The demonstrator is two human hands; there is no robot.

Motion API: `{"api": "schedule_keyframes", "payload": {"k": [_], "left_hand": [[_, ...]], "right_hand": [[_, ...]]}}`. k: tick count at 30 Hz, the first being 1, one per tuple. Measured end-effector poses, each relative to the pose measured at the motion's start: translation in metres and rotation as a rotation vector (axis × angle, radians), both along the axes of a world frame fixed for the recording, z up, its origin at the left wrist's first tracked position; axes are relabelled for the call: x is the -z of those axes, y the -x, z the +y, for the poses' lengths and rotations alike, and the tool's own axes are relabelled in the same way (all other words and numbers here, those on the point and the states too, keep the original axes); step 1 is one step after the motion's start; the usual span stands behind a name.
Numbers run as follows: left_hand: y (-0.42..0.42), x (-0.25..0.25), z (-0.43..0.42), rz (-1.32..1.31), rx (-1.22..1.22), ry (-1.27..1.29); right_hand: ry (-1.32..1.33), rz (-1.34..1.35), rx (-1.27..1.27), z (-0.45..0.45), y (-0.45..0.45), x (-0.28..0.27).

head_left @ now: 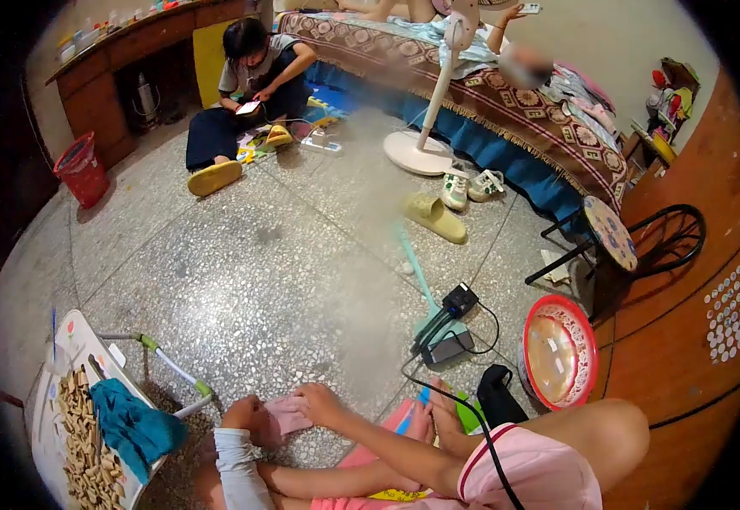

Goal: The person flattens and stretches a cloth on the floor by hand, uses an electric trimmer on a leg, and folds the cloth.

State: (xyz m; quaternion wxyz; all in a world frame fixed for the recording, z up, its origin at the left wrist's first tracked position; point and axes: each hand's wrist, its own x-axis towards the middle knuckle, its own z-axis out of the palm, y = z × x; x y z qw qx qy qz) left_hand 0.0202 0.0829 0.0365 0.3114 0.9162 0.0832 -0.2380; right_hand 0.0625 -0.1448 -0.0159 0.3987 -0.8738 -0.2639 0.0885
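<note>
Low over the floor, a pink cloth [285,416] stretches between my two hands. My left hand [247,415], below a white sleeve, is closed on the cloth's left side. At the right edge, the fingers of my right hand [321,405] grip the same cloth. To the left is a small white folding table [78,331] with a heap of small tan pieces [81,433], whose kind I cannot make out. A teal towel [132,425] hangs over this table's edge.
A red-rimmed basin [591,340], power adapters with cables [449,348] and green slippers [438,219] lie ahead right. A white fan [417,153] stands by the bed [506,110]. One person sits on the floor holding a phone [248,108]; another lies on the bed. A red bin [82,170] stands left.
</note>
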Motion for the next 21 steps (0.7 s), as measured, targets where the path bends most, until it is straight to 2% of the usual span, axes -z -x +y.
{"api": "schedule_keyframes", "payload": {"k": [3, 6, 7, 12, 14, 16, 19, 21], "left_hand": [[-0.011, -0.010, -0.008, -0.136, -0.208, 0.279], [-0.021, -0.001, -0.011, -0.291, -0.391, 0.679], [-0.024, -0.010, -0.012, -0.290, -0.415, 0.729], [-0.028, -0.029, -0.007, -0.219, -0.483, 1.064], [-0.027, -0.045, -0.014, -0.202, -0.516, 1.194], [-0.027, -0.044, -0.011, -0.182, -0.454, 1.208], [-0.025, -0.044, -0.008, -0.163, -0.446, 1.230], [-0.023, -0.045, -0.005, -0.165, -0.472, 1.268]], "right_hand": [[-0.137, 0.363, 0.081, -0.005, -0.017, -0.009], [-0.302, 0.311, 0.084, -0.014, -0.036, -0.039], [-0.359, 0.306, 0.075, -0.016, -0.043, -0.050], [-0.278, 0.308, -0.003, -0.028, -0.055, -0.080], [-0.301, 0.131, -0.102, -0.027, -0.054, -0.060], [-0.283, 0.053, -0.188, -0.025, -0.050, -0.058], [-0.287, 0.380, -0.329, -0.031, -0.045, -0.076], [-0.308, 0.429, -0.304, -0.030, -0.044, -0.093]]}}
